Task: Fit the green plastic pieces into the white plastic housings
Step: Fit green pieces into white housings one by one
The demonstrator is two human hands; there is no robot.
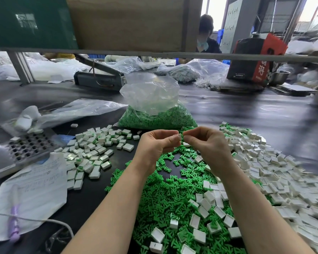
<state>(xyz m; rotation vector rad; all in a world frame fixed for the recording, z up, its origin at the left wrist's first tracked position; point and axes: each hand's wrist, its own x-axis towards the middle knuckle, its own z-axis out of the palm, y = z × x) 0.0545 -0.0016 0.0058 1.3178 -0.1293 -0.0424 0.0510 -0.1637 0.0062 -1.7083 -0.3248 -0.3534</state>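
Nearest, across the dark table (pixel 264 114): a broad heap of loose green pieces (pixel 165 198), with white housings (pixel 206 204) scattered over it. To the right, touching that heap: a far larger pile of empty white housings (pixel 275 173).

Raised above the green heap, both hands meeting fingertip to fingertip. Left hand (pixel 158 143): fingers curled, thumb and forefinger pinching a small white housing (pixel 175 136). Right hand (pixel 207 143): fingers curled likewise, pinching a green piece (pixel 182 137) pressed up against that housing. How far seated, impossible to tell.

To the left: a written paper sheet (pixel 35 182) with a purple pen (pixel 14 226) lying on it, and a grey tray with rows of square holes (pixel 24 147) just beyond. Between tray and hands: a smaller cluster of housings with green showing at their edges (pixel 92 151).

Farther back, behind the hands: a clear plastic bag (pixel 154 105), open at the top, bottom filled with green pieces. Beyond: a grey sealing machine (pixel 99 79), more crumpled bags, a steel bowl (pixel 279 77), a red and black carton (pixel 255 59). Overhead: a shelf rail and cardboard panel (pixel 128 22). Farthest: a seated person in dark clothing (pixel 207 43).
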